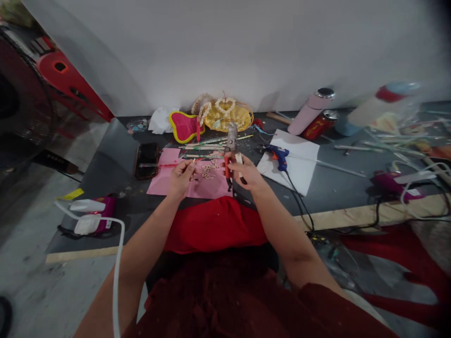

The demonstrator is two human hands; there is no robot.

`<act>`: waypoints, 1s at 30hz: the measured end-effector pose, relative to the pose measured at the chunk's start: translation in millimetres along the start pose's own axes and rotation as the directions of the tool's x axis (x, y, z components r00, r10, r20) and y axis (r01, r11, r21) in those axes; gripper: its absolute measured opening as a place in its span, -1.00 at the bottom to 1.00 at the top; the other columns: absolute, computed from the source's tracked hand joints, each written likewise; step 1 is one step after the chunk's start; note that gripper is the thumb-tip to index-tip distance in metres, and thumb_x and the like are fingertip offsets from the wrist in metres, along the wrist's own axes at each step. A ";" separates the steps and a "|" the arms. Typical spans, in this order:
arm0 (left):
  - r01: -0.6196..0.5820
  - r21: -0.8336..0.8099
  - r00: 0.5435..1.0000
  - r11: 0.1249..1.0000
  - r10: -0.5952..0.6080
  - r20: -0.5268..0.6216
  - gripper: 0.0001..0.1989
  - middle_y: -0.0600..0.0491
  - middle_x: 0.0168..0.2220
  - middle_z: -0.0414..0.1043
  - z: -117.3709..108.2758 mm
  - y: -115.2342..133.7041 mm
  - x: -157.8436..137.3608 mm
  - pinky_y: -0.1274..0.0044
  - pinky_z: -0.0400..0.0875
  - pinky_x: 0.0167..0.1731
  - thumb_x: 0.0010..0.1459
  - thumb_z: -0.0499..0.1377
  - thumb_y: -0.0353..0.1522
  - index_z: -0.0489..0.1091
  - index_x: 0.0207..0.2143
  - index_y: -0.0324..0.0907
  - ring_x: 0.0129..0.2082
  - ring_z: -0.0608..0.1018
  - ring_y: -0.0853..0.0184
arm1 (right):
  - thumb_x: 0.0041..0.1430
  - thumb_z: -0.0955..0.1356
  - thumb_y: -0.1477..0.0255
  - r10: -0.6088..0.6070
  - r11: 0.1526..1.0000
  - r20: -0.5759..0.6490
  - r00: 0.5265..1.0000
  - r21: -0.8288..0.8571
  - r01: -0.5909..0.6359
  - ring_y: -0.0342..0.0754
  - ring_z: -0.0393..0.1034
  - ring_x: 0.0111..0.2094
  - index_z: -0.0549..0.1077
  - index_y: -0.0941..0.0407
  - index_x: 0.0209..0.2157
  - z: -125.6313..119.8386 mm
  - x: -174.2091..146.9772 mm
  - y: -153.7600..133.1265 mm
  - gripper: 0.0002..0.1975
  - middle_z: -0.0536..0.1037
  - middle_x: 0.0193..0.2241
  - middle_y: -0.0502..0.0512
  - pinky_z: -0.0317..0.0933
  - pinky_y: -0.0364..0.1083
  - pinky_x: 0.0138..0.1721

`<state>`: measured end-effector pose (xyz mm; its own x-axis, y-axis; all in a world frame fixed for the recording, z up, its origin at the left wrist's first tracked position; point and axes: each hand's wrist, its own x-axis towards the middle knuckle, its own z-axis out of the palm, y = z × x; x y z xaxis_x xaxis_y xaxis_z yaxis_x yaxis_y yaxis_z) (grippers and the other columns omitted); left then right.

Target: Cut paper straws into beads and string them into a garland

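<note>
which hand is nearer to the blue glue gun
Right. The right hand is a little to the left of the blue glue gun, not touching it; the left hand is farther left, over the pink paper.

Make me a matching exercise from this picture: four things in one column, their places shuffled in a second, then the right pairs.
Things
1. Red-handled tool
2. Glue gun
3. Phone
4. Pink flask

Places
A. On the white sheet
B. Beside the red can
C. In the right hand
D. At the left edge of the pink paper

Pairs: 1-C, 2-A, 3-D, 4-B
</note>
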<state>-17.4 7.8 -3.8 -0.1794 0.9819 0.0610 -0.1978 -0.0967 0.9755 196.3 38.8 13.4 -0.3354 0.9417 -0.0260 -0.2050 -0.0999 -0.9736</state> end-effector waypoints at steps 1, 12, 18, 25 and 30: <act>-0.003 -0.005 1.000 1.000 0.003 -0.005 -0.77 0.15 -0.57 0.35 -0.2 -0.5 0.4 0.68 0.12 -0.68 0.05 0.26 -0.22 0.43 -0.36 -0.21 -0.67 0.25 0.58 | -0.06 0.37 0.35 -0.042 0.997 0.023 0.999 -0.057 0.043 -0.02 0.44 -0.21 0.32 0.04 -0.12 1.2 -0.6 1.5 -0.61 0.49 -0.13 0.09 0.39 0.00 -0.23; -0.043 -0.034 0.997 0.999 0.040 -0.071 -0.71 0.13 -0.56 0.38 -3.8 -3.9 4.6 0.66 0.14 -0.67 0.01 0.28 -0.13 0.42 -0.36 -0.17 -0.66 0.28 0.56 | 0.02 0.25 0.55 -0.208 0.158 0.292 0.934 -0.932 0.326 0.14 0.15 0.17 0.42 0.12 -0.17 17.1 -8.4 3.0 -0.70 0.19 0.24 0.14 0.16 0.13 0.05; -0.067 -0.059 0.997 0.996 0.064 -0.052 -0.75 0.15 -0.56 0.36 -3.7 -1.6 4.3 0.63 0.17 -0.65 0.04 0.27 -0.16 0.41 -0.37 -0.15 -0.66 0.27 0.55 | 0.05 0.26 0.56 -0.136 -0.027 0.285 0.949 -0.959 0.284 0.23 0.10 0.17 0.34 0.13 -0.09 26.9 -14.7 4.9 -0.67 -0.08 0.35 0.18 0.12 0.22 0.04; -0.108 0.004 0.994 0.994 0.108 -0.015 -0.77 0.13 -0.55 0.37 -5.9 -2.2 4.1 0.64 0.16 -0.63 0.08 0.24 -0.20 0.40 -0.42 -0.18 -0.64 0.28 0.55 | 0.08 0.26 0.55 -0.166 -0.078 0.262 0.951 -0.965 0.252 0.23 -0.04 0.24 0.29 0.14 -0.02 28.2 -14.6 7.4 -0.62 -0.14 0.35 0.23 -0.01 0.26 0.13; -0.156 0.202 0.987 0.967 0.158 0.008 -0.76 0.11 -0.54 0.42 -7.5 -5.9 2.4 0.65 0.18 -0.61 0.13 0.20 -0.20 0.42 -0.43 -0.19 -0.63 0.31 0.53 | 0.05 0.25 0.55 -0.138 -0.108 0.270 0.953 -0.960 0.257 0.21 -0.03 0.22 0.29 0.15 -0.02 28.4 -14.9 7.1 -0.60 -0.17 0.36 0.21 0.01 0.24 0.11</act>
<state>-24.0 9.4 -11.0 -0.2008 0.9556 0.2156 0.0312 -0.2137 0.9764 173.8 15.0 13.3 -0.5397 0.8243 0.1709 0.8192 0.5610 -0.1192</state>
